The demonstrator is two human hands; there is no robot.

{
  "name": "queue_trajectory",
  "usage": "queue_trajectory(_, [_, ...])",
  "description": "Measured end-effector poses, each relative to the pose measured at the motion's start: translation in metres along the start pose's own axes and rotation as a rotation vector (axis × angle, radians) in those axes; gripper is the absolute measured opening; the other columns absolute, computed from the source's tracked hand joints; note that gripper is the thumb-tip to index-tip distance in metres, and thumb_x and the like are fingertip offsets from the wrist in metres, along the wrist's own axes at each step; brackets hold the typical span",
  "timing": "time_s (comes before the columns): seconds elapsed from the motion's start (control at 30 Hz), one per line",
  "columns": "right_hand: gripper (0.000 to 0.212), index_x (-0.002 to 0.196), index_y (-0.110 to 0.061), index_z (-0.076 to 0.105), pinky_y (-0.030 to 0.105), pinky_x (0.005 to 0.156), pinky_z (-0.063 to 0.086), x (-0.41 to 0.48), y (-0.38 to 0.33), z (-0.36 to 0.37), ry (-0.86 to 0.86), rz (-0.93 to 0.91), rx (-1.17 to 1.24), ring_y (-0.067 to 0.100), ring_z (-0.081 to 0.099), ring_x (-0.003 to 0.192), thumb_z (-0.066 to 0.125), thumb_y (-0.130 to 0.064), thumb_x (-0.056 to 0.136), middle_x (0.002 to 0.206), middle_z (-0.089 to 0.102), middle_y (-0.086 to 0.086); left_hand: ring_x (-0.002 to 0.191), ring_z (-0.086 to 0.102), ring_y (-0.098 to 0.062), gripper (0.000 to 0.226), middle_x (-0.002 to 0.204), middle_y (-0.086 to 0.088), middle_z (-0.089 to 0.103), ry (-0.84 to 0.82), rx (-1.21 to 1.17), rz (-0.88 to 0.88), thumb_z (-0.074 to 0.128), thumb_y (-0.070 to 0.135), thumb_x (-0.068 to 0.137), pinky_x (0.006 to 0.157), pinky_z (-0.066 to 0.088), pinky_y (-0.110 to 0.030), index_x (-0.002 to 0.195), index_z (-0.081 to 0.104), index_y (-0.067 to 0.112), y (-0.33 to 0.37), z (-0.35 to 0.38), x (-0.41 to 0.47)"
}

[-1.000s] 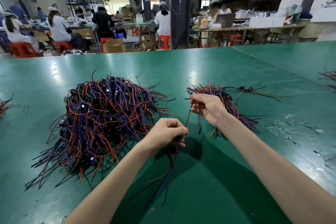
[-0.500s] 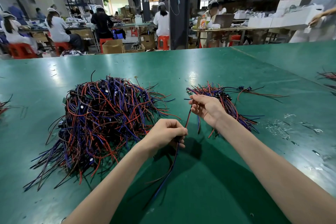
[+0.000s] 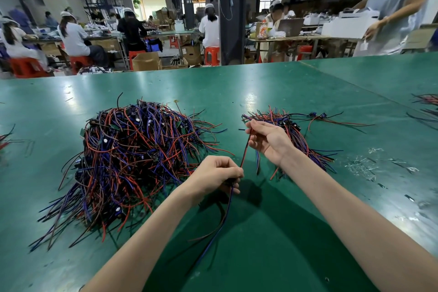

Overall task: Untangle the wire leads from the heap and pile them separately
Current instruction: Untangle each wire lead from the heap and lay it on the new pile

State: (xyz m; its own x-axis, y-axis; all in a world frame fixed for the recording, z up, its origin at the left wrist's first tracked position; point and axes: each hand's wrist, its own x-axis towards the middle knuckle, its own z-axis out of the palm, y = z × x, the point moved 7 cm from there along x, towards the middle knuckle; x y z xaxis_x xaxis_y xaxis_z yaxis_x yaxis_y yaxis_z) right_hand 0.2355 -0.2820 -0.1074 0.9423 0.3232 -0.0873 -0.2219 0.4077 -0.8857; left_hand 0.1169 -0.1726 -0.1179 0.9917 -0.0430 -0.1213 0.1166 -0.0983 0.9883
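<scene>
One wire lead (image 3: pixel 244 150) is held up in the air between the two hands, over the green table (image 3: pixel 260 87) and closer to its near edge than either bunch of wires. I think the job right now is to get this one lead all the way free and then put it with the ones that are done. To do that well, pull slowly and keep the lead a little tight, so you can feel if a loop or a loose end is caught on another wire. If it catches, do not tug hard; wiggle it, or lift the other wire off. Its long blue and dark ends hang down below the left hand (image 3: pixel 214 176) toward the near edge, so watch that they do not slide back into the heap (image 3: pixel 132 156), which lies just beside that hand on the left half of the table. Then lay the lead flat on the small pile (image 3: pixel 301 142), which lies on the right half, just past the right hand (image 3: pixel 267 140), with its ends pointing the same way as the rest. The left hand is closed: its fingers are curled round the lower part of the lead, where there seems to be a small dark piece, but I cannot tell what it is. The right hand is half closed, and its thumb and fingertips pinch the red top end of the lead. I cannot tell if the right hand brushes the small pile behind it.
</scene>
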Motion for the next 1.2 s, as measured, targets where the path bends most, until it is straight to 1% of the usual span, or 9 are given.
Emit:
queue_trajectory(0.23, [0.02,0.086,0.0,0.065,0.019,0.044,0.05,-0.002,-0.001,0.001,-0.018,0.031,0.033,0.006,0.053,0.042,0.048,-0.004,0.096,0.056,0.064,0.002,0.051,0.056,-0.013,0.015,0.062,-0.008,0.056,-0.014,-0.001,-0.001,0.062,0.001,0.087,0.056,0.056,-0.026,0.073,0.058,0.0,0.002,0.001,-0.001])
queue_trajectory(0.5, [0.01,0.081,0.003,0.064,0.014,0.042,0.048,-0.005,-0.002,-0.004,0.102,0.024,0.031,0.003,0.053,0.038,0.06,-0.002,0.088,0.051,0.063,0.003,0.053,0.056,-0.014,0.016,0.063,-0.01,0.057,-0.041,-0.002,-0.003,0.061,0.001,0.088,0.058,0.057,-0.027,0.072,0.059,0.001,0.003,0.003,-0.003])
queue_trajectory(0.63, [0.01,0.077,0.002,0.065,0.014,0.04,0.046,-0.005,-0.004,-0.006,0.135,0.007,0.021,0.004,0.051,0.037,0.066,-0.004,0.085,0.05,0.062,0.003,0.053,0.056,-0.014,0.016,0.064,-0.01,0.057,-0.048,-0.001,-0.006,0.061,0.002,0.088,0.058,0.057,-0.027,0.072,0.059,0.001,0.004,0.003,-0.004])
queue_trajectory(0.7, [0.012,0.077,0.001,0.065,0.015,0.04,0.047,-0.004,-0.003,-0.005,0.124,0.007,0.037,0.005,0.052,0.037,0.064,-0.006,0.087,0.05,0.062,0.002,0.053,0.057,-0.014,0.016,0.064,-0.01,0.057,-0.051,0.004,-0.005,0.061,0.002,0.088,0.058,0.057,-0.027,0.073,0.059,0.001,0.004,0.004,-0.005])
queue_trajectory(0.83, [0.018,0.081,0.001,0.066,0.017,0.041,0.048,-0.003,-0.001,-0.003,0.06,0.03,0.083,0.005,0.052,0.038,0.054,-0.007,0.092,0.053,0.063,0.003,0.052,0.056,-0.014,0.015,0.063,-0.008,0.058,-0.051,0.02,0.003,0.062,0.003,0.088,0.056,0.055,-0.025,0.073,0.059,0.002,0.005,0.002,-0.004])
queue_trajectory(0.97, [0.018,0.08,0.0,0.065,0.015,0.041,0.048,-0.003,-0.002,-0.001,0.047,0.047,0.064,0.004,0.052,0.038,0.055,-0.007,0.093,0.053,0.063,0.003,0.052,0.058,-0.01,0.018,0.062,-0.004,0.06,-0.043,0.088,0.031,0.062,0.005,0.088,0.052,0.051,-0.021,0.07,0.06,0.006,0.009,0.002,-0.004])
queue_trajectory(1.07, [0.016,0.082,0.0,0.063,0.016,0.045,0.05,-0.004,-0.005,0.003,0.031,0.052,0.073,0.007,0.055,0.043,0.058,-0.012,0.092,0.063,0.06,0.006,0.051,0.058,-0.007,0.017,0.058,0.0,0.06,0.044,0.092,0.093,0.064,0.006,0.086,0.048,0.045,-0.016,0.069,0.062,0.008,0.019,-0.005,-0.004])
queue_trajectory(1.13, [0.022,0.09,0.0,0.06,0.02,0.051,0.053,-0.009,-0.002,0.014,-0.055,0.092,0.045,0.012,0.056,0.055,0.059,-0.022,0.09,0.073,0.057,0.007,0.051,0.057,-0.005,0.018,0.056,0.002,0.061,0.165,0.053,0.155,0.064,0.007,0.086,0.047,0.043,-0.016,0.068,0.065,0.01,0.03,-0.019,-0.005])
queue_trajectory(1.2, [0.032,0.096,-0.001,0.057,0.024,0.057,0.054,-0.018,0.005,0.031,-0.181,0.131,-0.08,0.016,0.057,0.063,0.06,-0.031,0.085,0.078,0.058,0.007,0.051,0.056,-0.004,0.017,0.057,0.001,0.063,0.322,-0.01,0.227,0.064,0.008,0.086,0.046,0.042,-0.016,0.07,0.066,0.011,0.041,-0.038,-0.007])
